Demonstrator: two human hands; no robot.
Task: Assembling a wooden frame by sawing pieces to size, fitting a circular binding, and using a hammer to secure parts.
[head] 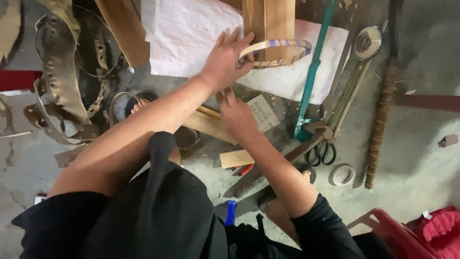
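Note:
My left hand grips the near end of a bent bamboo-strip hoop bound with purple tape. The hoop is held against an upright wooden plank over a white sheet on the floor. Just below the left wrist, my right hand is closed around something small and thin that I cannot make out. Both forearms reach forward from my black sleeves.
Perforated leather offcuts lie at the left. A teal-handled tool, black scissors, a tape roll, a wrapped stick and a round brush lie at the right. Wood blocks and a red crate sit near me.

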